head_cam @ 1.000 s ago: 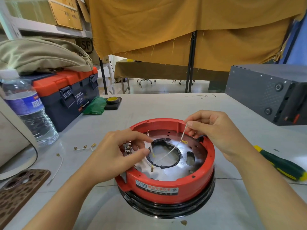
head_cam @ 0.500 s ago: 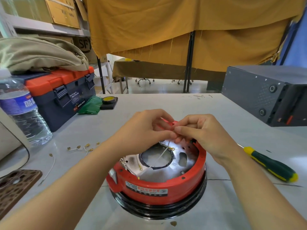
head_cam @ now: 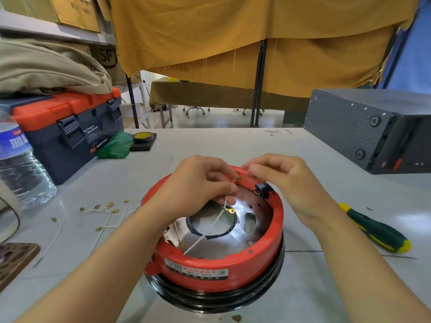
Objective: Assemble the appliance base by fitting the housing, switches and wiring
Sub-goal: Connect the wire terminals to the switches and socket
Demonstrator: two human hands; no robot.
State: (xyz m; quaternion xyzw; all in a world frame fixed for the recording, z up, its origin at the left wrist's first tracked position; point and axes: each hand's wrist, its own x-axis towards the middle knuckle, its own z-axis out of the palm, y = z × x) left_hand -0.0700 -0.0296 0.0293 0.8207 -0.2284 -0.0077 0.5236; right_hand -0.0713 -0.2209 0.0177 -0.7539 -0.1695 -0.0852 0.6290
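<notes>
**Both hands on a white lead over the red base**

Left hand (head_cam: pixel 198 183): fingers curled, pinching a white wire (head_cam: pixel 210 227) just above its yellow ring terminal (head_cam: pixel 231 210). A brass connector (head_cam: pixel 236 179) pokes out at the fingertips. Right hand (head_cam: pixel 286 180): fingers curled together close to that connector; blurred, so cannot tell whether they grip it.

The wire runs from the left hand down and near-left across the round opening in the metal plate (head_cam: pixel 219 248) to the near-left inner edge of the red housing (head_cam: pixel 233 266). The housing sits open side up at the worktop's (head_cam: pixel 233 145) near centre, on a black ring. A black switch block (head_cam: pixel 262 188) sits at the far-right inner rim.

Left of the housing: loose white leads with brass terminals (head_cam: pixel 107 213) on the worktop. Farther left: water bottle (head_cam: pixel 18 164), orange-and-navy toolbox (head_cam: pixel 67 127), tape roll (head_cam: pixel 142 136). Right: green-and-yellow screwdriver (head_cam: pixel 375 229), dark grey metal case (head_cam: pixel 373 129).
</notes>
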